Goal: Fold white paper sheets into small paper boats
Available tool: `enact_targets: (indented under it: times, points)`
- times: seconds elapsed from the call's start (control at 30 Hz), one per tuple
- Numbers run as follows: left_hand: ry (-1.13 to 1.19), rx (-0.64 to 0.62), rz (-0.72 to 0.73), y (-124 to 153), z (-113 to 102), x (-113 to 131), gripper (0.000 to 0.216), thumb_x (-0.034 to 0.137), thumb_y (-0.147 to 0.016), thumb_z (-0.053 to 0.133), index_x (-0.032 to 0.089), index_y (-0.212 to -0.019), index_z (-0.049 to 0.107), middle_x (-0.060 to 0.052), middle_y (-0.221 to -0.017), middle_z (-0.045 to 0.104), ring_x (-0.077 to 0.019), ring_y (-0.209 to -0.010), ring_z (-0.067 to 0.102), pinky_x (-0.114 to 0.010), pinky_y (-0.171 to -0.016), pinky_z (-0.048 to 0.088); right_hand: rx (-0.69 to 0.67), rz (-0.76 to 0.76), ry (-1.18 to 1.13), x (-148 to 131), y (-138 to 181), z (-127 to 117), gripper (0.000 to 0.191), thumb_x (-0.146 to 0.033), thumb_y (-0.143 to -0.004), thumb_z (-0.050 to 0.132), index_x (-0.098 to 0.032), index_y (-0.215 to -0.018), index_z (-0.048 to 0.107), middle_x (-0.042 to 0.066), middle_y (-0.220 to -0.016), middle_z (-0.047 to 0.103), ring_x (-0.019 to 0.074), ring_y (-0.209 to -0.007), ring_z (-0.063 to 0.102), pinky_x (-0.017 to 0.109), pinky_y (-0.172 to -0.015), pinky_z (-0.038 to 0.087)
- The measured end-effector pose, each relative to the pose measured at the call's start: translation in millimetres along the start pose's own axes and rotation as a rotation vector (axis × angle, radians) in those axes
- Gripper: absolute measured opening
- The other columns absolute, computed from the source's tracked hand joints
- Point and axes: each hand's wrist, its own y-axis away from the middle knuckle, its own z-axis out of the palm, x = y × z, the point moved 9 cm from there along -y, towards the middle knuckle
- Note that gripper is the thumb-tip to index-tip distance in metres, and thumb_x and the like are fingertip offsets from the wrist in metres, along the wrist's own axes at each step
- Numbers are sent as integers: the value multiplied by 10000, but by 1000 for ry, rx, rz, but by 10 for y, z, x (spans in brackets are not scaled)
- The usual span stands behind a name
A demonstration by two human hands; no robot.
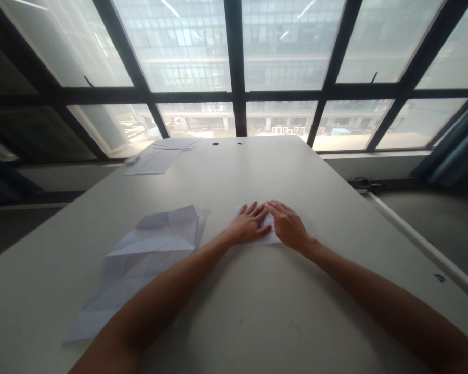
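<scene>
A small folded piece of white paper lies on the white table, mostly covered by my hands. My left hand rests flat on it with the fingers spread. Close beside it, my right hand touches the paper's right side, its fingers stretched out and held together, fingertips near those of the left. How many layers the paper has is hidden under the hands. Left of my left forearm lies a larger white sheet with several crossing creases, its far end raised off the table.
Several flat sheets of paper lie at the table's far left, with a small crumpled whitish thing by them. Two round holes sit near the far edge of the table. Large windows rise behind it.
</scene>
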Motion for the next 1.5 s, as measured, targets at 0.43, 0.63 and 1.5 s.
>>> enact_targets:
  times: [0.43,0.63,1.5]
  points:
    - [-21,49,-309,10,-31,-456,582,443,-1014,223,215,-1547,265,-69,-1629,213,-335,-1498,151,-587,-1178,144,-364,-9,12,4,188,409,673,-537,-1020,161,-141,-1558,242,116,-1616,196,256,-1506,149,538,-1205,114]
    - [-66,225,-540,125,-187,-712,496,378,-998,310,190,-1440,434,-126,-1549,378,-345,-1440,283,-594,-1154,184,-355,30,28,17,164,387,566,-389,-1031,213,-158,-1542,290,100,-1610,246,252,-1498,190,572,-1193,121]
    - [75,319,-66,70,-354,215,268,315,-993,453,251,-1052,706,-41,-1105,685,-190,-1057,609,-320,-945,500,-246,128,16,188,105,329,516,-319,-1013,306,-166,-1503,358,107,-1575,348,272,-1470,255,576,-1163,134]
